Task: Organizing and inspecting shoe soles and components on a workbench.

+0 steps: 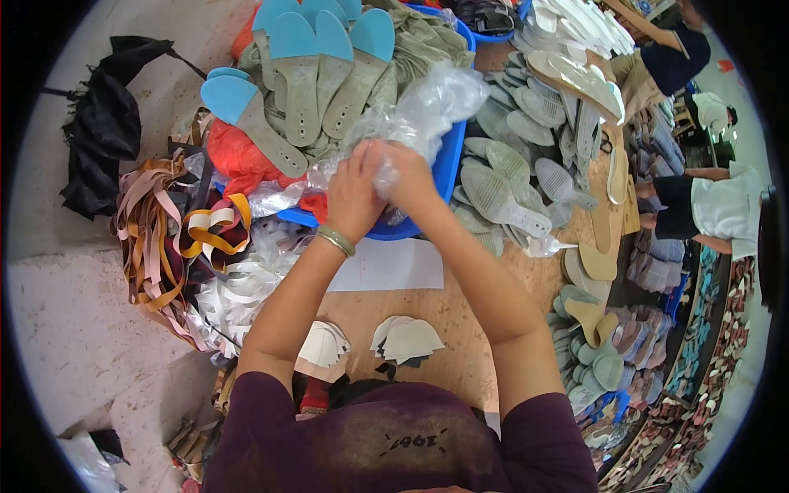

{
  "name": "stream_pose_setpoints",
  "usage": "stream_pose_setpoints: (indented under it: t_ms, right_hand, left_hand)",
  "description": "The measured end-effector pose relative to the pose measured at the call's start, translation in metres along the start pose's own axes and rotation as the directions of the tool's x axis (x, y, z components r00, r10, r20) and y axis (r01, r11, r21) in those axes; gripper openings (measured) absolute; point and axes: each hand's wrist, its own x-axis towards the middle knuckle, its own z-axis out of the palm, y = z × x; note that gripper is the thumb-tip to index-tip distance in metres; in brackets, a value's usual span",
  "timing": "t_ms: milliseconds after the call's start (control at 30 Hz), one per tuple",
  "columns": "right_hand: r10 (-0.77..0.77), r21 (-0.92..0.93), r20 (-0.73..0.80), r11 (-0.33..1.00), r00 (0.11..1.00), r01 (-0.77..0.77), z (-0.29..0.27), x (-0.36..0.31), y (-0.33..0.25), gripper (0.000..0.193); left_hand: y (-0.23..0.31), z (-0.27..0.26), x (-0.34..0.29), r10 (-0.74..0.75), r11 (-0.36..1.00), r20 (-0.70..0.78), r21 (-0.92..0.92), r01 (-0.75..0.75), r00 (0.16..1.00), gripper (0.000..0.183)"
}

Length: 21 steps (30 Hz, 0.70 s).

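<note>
My left hand (353,193), with a bangle (337,241) at its wrist, is closed on a see-through plastic bag (444,103). Close against it, my right hand (408,177) grips the same crumpled bag. Both hands are above the near side of a blue basin (449,164). The bag spreads away from my fingers over the basin's right side. Grey insoles with blue heel ends (304,74) lie at the far left of the basin, on greenish-grey cloth or sheeting (427,37). My fingertips are partly hidden in the plastic.
A white sheet (394,267) and two small stacks of white pieces (408,338) lie on the wooden table (460,329). Piled grey soles (509,172) stand at right, brown and yellow straps (156,238) at left. Other people (727,201) are at far right.
</note>
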Motion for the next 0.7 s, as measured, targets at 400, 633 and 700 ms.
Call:
stream_pose_setpoints:
  t_ms: [400, 633, 700]
  right_hand:
    - [-0.006, -0.074, -0.321, 0.997, 0.947, -0.019, -0.017, -0.006, -0.009, 0.067]
    - [0.397, 0.456, 0.047, 0.808, 0.917, -0.373, 0.004, -0.001, 0.037, 0.085]
    - [0.181, 0.349, 0.0, 0.921, 0.983, -0.17, 0.015, -0.005, -0.005, 0.07]
  left_hand:
    - [-0.049, 0.01, -0.026, -0.326, 0.876, -0.27, -0.447, 0.182, 0.906, 0.031]
    - [-0.059, 0.016, -0.043, -0.555, 0.621, -0.096, -0.709, 0.335, 0.826, 0.038]
    - [-0.092, 0.011, -0.078, -0.272, 0.876, -0.017, -0.419, 0.24, 0.962, 0.053]
